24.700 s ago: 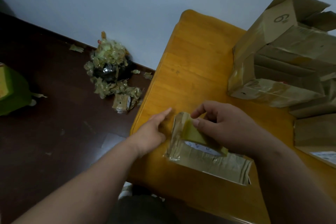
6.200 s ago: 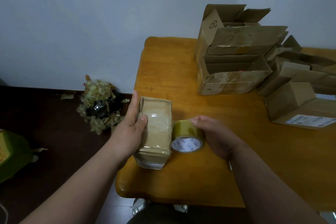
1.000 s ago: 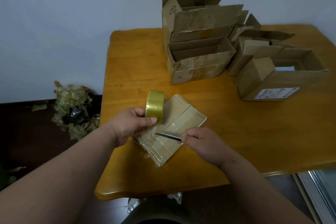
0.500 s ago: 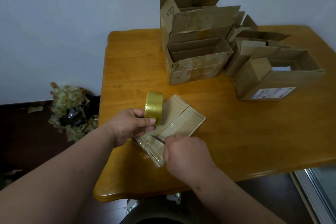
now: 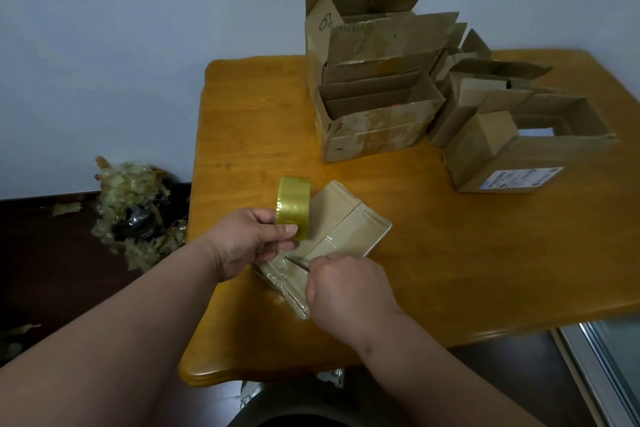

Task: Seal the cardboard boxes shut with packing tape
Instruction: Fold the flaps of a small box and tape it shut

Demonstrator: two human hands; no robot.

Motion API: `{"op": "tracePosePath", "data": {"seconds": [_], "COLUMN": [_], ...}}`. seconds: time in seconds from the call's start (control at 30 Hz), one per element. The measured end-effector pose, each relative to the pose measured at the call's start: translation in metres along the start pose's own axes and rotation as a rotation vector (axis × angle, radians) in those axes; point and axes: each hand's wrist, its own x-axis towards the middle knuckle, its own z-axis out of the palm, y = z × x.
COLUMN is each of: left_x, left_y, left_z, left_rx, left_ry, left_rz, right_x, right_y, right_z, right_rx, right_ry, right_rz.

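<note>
Gripping a thin blade, the right hand curls over the near end of the flat box, which lies aslant near the desk's front left corner. Left hand, thumb and fingers pinching the tape roll, holds it upright just above the box's left edge. Farther back stand open boxes, flaps raised, one to the right bearing a label. Crumpled tape scraps lie on the floor by the wall.
</note>
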Motion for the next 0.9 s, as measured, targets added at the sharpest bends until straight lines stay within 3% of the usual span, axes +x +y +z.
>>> {"op": "tracePosePath", "data": {"seconds": [0.73, 0.9], "left_x": [-0.003, -0.003], "left_y": [0.005, 0.008], "left_z": [0.006, 0.000], "left_rx": [-0.032, -0.139], "left_ry": [-0.010, 0.011], "left_rz": [-0.003, -0.019], "right_x": [0.004, -0.005], "right_y": [0.013, 0.040], "right_z": [0.004, 0.004], "right_rx": [-0.051, -0.035], "right_ry": [0.029, 0.042], "right_rz": [-0.060, -0.055]}}
